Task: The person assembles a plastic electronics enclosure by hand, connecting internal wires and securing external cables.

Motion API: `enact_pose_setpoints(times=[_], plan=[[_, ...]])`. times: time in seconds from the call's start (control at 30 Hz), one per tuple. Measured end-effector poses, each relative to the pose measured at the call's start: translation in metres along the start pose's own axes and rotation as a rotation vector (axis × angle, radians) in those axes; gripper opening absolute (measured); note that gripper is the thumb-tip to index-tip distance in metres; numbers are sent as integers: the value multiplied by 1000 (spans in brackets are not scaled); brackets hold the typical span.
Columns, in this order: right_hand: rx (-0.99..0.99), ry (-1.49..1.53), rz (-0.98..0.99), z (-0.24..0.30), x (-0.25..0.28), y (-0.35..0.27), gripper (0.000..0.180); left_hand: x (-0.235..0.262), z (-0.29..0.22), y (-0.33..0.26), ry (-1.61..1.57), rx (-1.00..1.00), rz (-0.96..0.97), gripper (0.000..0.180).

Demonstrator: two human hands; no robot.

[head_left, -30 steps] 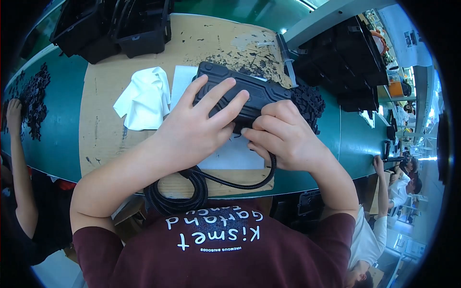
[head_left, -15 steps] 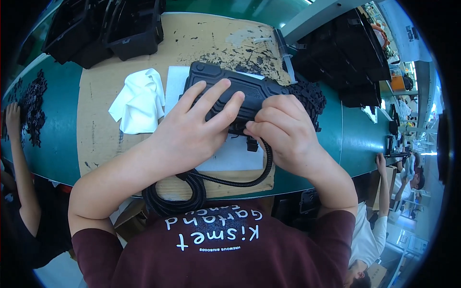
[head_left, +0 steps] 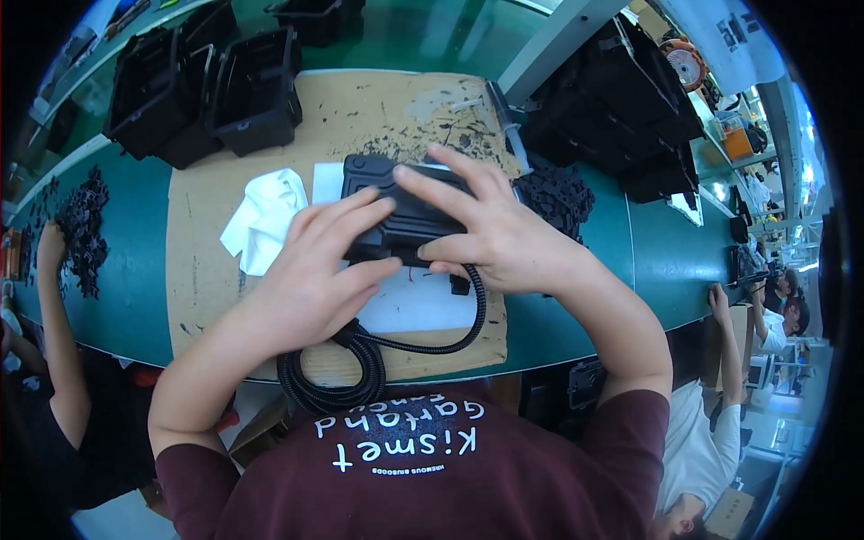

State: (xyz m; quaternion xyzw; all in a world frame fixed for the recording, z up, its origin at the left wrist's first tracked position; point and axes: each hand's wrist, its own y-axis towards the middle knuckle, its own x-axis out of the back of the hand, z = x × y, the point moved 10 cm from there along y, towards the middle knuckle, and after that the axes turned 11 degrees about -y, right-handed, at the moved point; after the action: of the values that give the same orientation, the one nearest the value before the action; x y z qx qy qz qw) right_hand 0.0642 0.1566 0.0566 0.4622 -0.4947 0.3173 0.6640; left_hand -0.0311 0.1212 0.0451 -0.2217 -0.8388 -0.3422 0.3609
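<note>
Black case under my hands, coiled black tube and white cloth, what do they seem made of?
Black case: probably hard moulded plastic, satin, judging by its crisp raised ridges. Coiled black tube: likely flexible plastic, slightly shiny, given its fine ribbing; coated metal is possible. White cloth: soft, matte fabric or wipe paper, from its loose folds.

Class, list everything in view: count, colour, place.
Case: one, black, between hands
Cable: one, black, near shirt
Sheet: one, white, under case
Cloth: one, white, left
Cardboard: one, brown, under sheet
Table: one, green, under cardboard
Parts: many, black, both sides
Bins: several, black, upper left
Boxes: several, black, upper right
Tube: one, grey, upper right
Fan: one, orange, upper right
Workers: several, mixed clothing, both sides
Clutter: uncountable, mixed, far right
Shirt: one, maroon, bottom
Left hand: one, bare, on case
Right hand: one, bare, on case
</note>
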Motion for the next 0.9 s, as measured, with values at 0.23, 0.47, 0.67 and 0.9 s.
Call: enact_pose_setpoints(times=[0.23,0.47,0.67,0.9], plan=[[73,-61,246,-5,-21,2,16,0,-10,-90,-95,377,141,43],[54,-61,318,-8,-27,1,15,-15,-29,-118,-138,376,353,46],[28,-95,302,2,-23,1,17,-20,-38,-146,149,282,323,42],[-86,-30,14,8,47,-58,10,-8,-74,-100,75,56,355,43]])
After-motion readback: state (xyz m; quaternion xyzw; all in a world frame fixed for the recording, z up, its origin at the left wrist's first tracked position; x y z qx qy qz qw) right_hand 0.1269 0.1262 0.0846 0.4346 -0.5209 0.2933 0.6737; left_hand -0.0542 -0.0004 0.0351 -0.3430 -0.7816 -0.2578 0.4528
